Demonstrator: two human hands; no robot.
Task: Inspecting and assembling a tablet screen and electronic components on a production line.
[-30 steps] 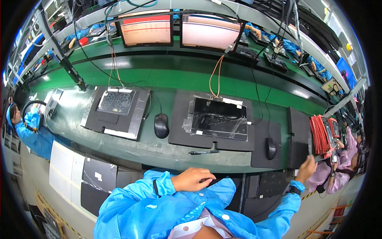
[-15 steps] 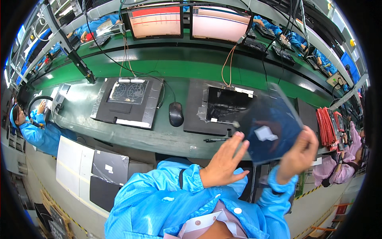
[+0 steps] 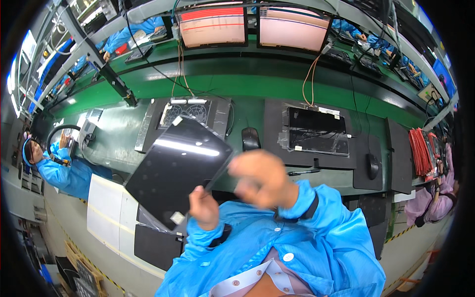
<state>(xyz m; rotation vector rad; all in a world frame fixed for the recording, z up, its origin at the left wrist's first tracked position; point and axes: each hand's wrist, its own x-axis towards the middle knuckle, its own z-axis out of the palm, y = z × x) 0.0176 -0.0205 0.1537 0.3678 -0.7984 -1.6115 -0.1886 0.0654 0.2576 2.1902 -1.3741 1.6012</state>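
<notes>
By the table's near edge (image 3: 115, 169), my left hand (image 3: 204, 208) is pinching the likely light, stiff, fragile panel (image 3: 178, 173), best held by its rim, my right hand (image 3: 262, 180) blurring, its grip unclear.

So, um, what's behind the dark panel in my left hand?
Past the dark panel you can see part of a plate with two ringed circles on a dark pad, and a black sheet lower down. Whatever lies directly behind the panel is covered.
</notes>
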